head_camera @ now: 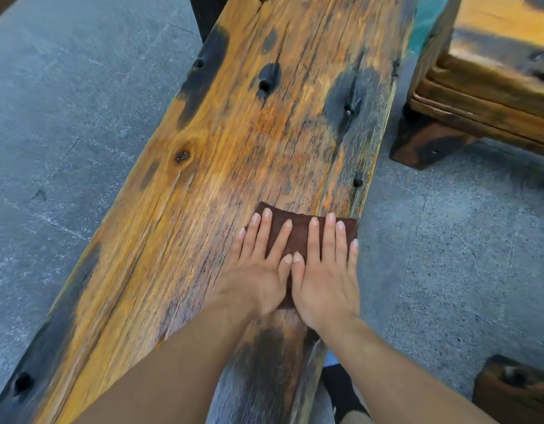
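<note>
**Rubbing the plank: most of it seems left to do**

Brown pad (301, 237) lies flat near the right edge of the plank (234, 133). Left hand (258, 270) and right hand (326, 280) press on it, fingers straight and slightly spread, thumbs touching. The long stretch ahead likely awaits rubbing.

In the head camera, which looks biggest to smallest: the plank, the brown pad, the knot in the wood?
1. plank: largest by far
2. brown pad: middle, though partly covered
3. knot: smallest
</note>
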`<action>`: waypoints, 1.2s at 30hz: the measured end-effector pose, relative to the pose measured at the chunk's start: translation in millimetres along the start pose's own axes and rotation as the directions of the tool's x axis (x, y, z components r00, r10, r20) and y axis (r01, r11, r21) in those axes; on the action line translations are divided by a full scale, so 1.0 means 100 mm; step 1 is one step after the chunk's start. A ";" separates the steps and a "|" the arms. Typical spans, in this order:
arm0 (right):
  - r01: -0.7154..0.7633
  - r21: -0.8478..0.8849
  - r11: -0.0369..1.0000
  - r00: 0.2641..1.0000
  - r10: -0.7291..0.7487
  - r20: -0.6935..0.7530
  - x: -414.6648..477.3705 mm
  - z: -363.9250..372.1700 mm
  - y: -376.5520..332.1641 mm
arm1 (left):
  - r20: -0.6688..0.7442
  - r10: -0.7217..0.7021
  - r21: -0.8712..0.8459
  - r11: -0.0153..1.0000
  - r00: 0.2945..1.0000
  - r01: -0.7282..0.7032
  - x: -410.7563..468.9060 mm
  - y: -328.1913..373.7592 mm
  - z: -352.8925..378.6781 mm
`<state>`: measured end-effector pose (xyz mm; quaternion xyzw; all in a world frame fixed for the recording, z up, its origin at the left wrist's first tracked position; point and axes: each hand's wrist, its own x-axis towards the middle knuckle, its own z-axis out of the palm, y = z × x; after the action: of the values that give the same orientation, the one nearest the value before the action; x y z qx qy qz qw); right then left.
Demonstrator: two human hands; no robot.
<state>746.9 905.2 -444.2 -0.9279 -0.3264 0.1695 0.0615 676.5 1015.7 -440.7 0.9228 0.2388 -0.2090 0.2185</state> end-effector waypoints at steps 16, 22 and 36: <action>0.083 -0.041 0.996 0.996 -0.084 -0.030 1.93 -0.65 0.57 | -0.046 -0.012 -0.034 0.999 0.999 0.011 1.83 0.41 -0.91; 0.048 -0.076 0.996 0.998 -0.051 -0.046 2.44 -0.82 0.65 | -0.064 -0.030 -0.033 0.999 0.997 0.028 2.33 0.53 -1.17; -0.001 -0.114 0.993 1.000 -0.002 -0.020 3.03 -1.02 0.66 | -0.087 -0.044 -0.096 0.995 0.995 0.035 2.81 0.55 -1.48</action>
<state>1042.3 1043.6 -447.1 -0.9315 -0.3351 0.1412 0.0118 972.1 1144.3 -441.1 0.9149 0.2762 -0.1603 0.2469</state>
